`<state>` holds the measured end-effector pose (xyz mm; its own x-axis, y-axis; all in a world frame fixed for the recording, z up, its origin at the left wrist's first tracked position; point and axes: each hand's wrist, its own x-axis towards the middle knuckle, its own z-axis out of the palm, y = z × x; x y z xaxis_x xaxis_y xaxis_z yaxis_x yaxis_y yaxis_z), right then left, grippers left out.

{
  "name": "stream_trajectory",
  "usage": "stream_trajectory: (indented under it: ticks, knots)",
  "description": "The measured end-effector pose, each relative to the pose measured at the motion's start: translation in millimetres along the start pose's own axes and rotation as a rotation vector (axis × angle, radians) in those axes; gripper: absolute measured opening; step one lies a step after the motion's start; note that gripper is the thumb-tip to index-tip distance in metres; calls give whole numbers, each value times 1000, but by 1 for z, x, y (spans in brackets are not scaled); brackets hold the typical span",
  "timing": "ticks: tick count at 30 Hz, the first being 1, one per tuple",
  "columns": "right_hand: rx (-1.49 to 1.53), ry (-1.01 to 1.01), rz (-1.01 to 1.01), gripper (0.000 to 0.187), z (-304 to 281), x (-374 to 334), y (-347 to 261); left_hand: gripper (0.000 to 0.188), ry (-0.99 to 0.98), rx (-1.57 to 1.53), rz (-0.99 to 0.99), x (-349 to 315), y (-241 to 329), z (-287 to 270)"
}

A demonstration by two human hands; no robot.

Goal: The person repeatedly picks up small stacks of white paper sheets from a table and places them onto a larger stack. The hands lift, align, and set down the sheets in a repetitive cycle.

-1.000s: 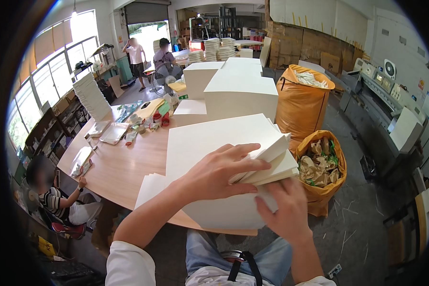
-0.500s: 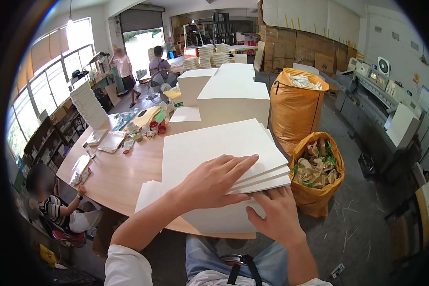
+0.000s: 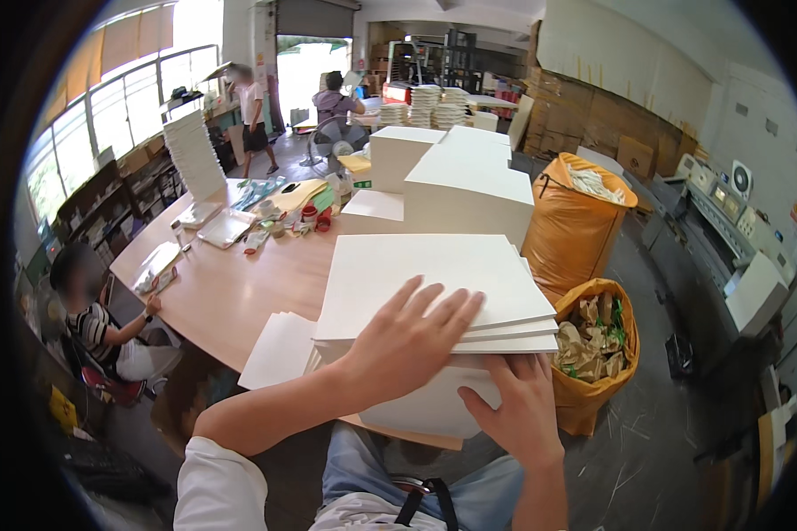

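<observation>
A tall block of white paper sheets (image 3: 416,394) stands at the table's front edge. Several sheaves (image 3: 416,274) lie slightly fanned on its top, their right corners jutting out unevenly. Over the uppermost sheaf, my left hand (image 3: 407,341) is spread, palm down, its fingers a little blurred. My right hand (image 3: 518,403) is at the near right corner; its fingers reach up beneath the overhanging edge, fingertips hidden, with the thumb held apart against the front of the block. A small pile of sheets (image 3: 277,351) lies to the left, partly under the block.
Larger paper stacks (image 3: 469,199) rise behind. Right of the table stand two orange sacks (image 3: 567,234), the nearer holding crumpled brown paper. Tapes, bags and small tools litter the wooden table (image 3: 230,305). A seated person (image 3: 106,327) is at the left; two others are farther back.
My view has shifted, so the scene sits farther right. My left hand's fingers have spread and lie nearer the sheaf's front edge. The right hand stays beneath the corner.
</observation>
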<state>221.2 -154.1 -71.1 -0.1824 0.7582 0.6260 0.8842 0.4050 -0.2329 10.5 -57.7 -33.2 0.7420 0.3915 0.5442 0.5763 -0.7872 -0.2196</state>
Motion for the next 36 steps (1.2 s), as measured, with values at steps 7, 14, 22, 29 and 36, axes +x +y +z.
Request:
stream_trajectory:
  ticks: [7, 14, 22, 29, 36]
  knots:
    - [-70, -6, -9, 53, 9, -10, 11, 45, 185, 93, -361, -91, -50, -17]
    - [-182, 188, -70, 49, 40, -21, 26, 40, 223, -10, -248, -101, -17, -60]
    - [-166, 233, -114, 48, 49, -26, 32, 62, 290, -862, -668, -188, -6, -20]
    - [-157, 156, -14, 48, 51, -32, 34, 71, -71, -2274, -1210, -129, 1, -13]
    - [-352, 115, 19, 52, 55, -37, 50, 59, 148, -2026, -1243, -144, -7, -36]
